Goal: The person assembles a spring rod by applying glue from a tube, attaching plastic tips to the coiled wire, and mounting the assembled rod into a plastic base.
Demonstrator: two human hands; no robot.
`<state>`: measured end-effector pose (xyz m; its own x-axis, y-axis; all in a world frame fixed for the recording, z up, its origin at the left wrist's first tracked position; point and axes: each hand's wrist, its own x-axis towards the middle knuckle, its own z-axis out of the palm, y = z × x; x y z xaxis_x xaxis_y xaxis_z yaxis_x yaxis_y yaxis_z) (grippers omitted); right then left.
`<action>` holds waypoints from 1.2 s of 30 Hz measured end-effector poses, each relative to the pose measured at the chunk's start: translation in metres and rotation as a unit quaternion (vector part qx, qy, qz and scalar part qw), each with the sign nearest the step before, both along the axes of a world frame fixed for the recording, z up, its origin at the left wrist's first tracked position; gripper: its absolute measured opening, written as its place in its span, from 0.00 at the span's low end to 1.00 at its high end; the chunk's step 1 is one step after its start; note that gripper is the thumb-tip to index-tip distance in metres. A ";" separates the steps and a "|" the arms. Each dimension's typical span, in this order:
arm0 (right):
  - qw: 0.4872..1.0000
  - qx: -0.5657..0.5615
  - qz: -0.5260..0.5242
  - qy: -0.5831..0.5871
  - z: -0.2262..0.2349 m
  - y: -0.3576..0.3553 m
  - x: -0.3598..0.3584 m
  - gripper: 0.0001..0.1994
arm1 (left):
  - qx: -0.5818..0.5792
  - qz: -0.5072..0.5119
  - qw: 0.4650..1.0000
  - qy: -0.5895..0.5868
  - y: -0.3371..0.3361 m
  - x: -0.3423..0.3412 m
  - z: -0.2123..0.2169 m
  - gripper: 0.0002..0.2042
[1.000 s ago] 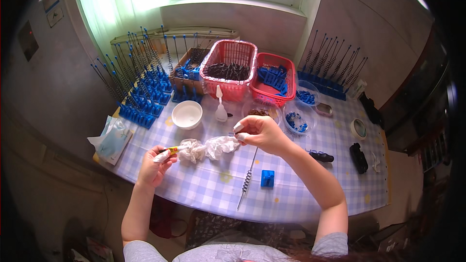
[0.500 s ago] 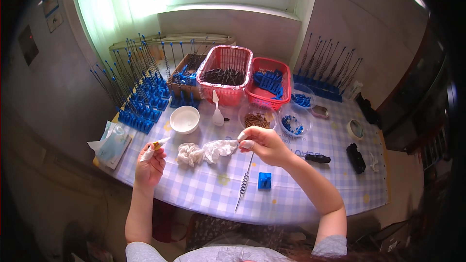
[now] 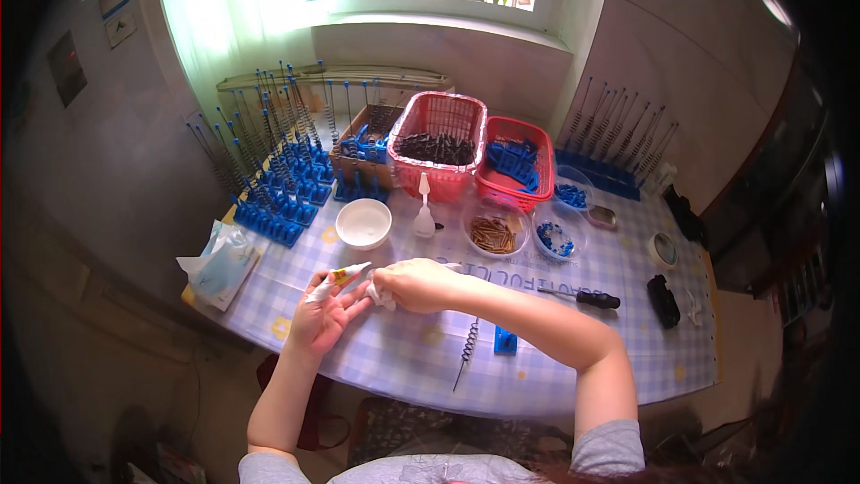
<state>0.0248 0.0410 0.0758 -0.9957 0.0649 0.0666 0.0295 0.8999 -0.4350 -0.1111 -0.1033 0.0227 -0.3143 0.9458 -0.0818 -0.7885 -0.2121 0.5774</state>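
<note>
My left hand (image 3: pixel 324 315) is palm up, its thumb and forefinger closed round a small glue tube (image 3: pixel 345 274) with a white nozzle and yellow label. White wrapping covers its thumb tip. Against the left fingers, my right hand (image 3: pixel 417 285) grips a crumpled white tissue (image 3: pixel 382 298). A thin metal rod with a dark coil spring (image 3: pixel 468 343) lies on the checked tablecloth, its upper end hidden under my right forearm. Beside it, a small blue plastic base (image 3: pixel 505 341) is partly covered by that forearm.
A white bowl (image 3: pixel 364 224) and a white dropper bottle (image 3: pixel 424 215) stand beyond my hands. Farther back are a pink basket (image 3: pixel 433 106) and red basket (image 3: pixel 513 193). Spring rods stand in blue bases (image 3: pixel 273 226) at left. A black-handled screwdriver (image 3: pixel 597 299) lies right.
My right hand has moved left from the spring rod to the tissue beside my left hand. The rod is out of my fingers. The view has shifted slightly.
</note>
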 end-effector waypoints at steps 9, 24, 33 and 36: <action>0.984 0.007 -0.054 0.170 -0.001 0.046 -0.046 0.09 | 0.027 0.059 0.996 -0.055 -0.015 -0.012 0.008 0.07; 0.975 0.130 0.003 0.183 0.004 0.019 -0.018 0.08 | 0.017 0.136 0.991 0.000 -0.030 -0.012 0.017 0.04; 0.991 0.071 0.000 0.116 0.001 0.013 0.014 0.08 | -0.010 0.127 0.991 0.046 -0.019 0.005 0.012 0.04; 0.951 -0.226 -0.073 0.199 0.021 0.020 0.040 0.07 | -0.006 0.115 0.984 0.132 -0.014 0.013 0.012 0.04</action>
